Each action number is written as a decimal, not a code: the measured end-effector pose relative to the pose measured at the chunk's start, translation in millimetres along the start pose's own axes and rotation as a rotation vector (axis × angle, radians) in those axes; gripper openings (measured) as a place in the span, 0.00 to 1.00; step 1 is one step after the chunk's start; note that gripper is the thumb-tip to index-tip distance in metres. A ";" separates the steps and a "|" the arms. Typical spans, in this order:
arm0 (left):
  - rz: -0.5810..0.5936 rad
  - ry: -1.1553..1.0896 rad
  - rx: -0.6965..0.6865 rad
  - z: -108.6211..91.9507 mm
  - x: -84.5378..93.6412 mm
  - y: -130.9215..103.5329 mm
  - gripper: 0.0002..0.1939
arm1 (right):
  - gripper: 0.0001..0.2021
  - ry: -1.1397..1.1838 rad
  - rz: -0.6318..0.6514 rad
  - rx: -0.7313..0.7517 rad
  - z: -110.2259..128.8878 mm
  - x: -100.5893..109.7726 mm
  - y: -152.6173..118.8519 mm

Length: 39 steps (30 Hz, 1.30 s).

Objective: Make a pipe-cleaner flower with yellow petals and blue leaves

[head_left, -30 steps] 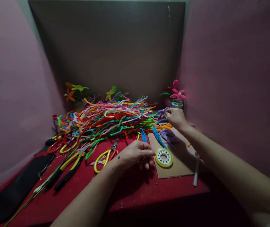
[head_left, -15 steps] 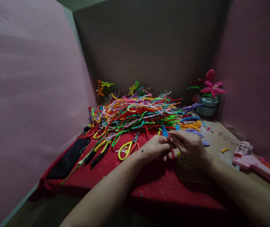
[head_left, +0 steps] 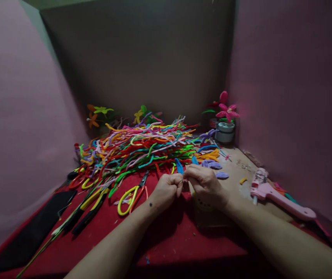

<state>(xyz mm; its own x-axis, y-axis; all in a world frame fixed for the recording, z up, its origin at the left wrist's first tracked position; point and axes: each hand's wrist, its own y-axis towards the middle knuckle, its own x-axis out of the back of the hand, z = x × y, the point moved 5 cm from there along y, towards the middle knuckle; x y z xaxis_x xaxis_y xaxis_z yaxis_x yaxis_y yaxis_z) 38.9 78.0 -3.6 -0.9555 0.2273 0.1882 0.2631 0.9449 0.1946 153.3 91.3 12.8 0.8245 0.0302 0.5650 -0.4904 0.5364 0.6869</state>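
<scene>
Red cloth [head_left: 174, 242] — blue petal [head_left: 179, 166] past LH [head_left: 166, 189]

The head camera faces forward and down at the pile [head_left: 148, 145] from its near side, at close range; the dim wall [head_left: 139, 62] behind the pile appears farther off.

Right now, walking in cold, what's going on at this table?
A person's left hand and right hand are close together over a red cloth, both curled closed; anything pinched there is too hidden to make out. Blue pieces show just beyond them. Farther back lies a heap of colourful fuzzy stems, with scissors to the left of the hands and a pink glue gun to the right.
</scene>
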 end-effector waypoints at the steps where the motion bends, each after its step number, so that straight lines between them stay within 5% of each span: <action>1: -0.004 0.002 -0.007 1.5 -0.4 0.2 0.08 | 0.11 -0.002 0.009 0.005 0.1 -0.4 -0.1; 16: -0.073 0.089 0.097 -10.2 1.3 -3.5 0.07 | 0.08 0.097 -0.037 -0.121 -6.1 3.0 2.2; 24: -0.033 0.238 -0.033 4.0 -4.1 -3.6 0.05 | 0.06 0.040 0.049 -0.150 -7.0 -0.5 -4.3; 39: -0.087 0.331 -0.186 -18.4 -2.0 -14.4 0.08 | 0.08 -0.087 -0.052 -0.065 -6.7 2.6 -3.8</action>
<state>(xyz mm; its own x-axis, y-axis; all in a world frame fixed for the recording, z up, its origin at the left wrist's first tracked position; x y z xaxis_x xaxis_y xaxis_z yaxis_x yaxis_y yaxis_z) 39.5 59.7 10.9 -0.8884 0.0317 0.4579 0.2320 0.8918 0.3885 159.2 95.0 8.6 0.8197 -0.0708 0.5685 -0.4255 0.5890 0.6870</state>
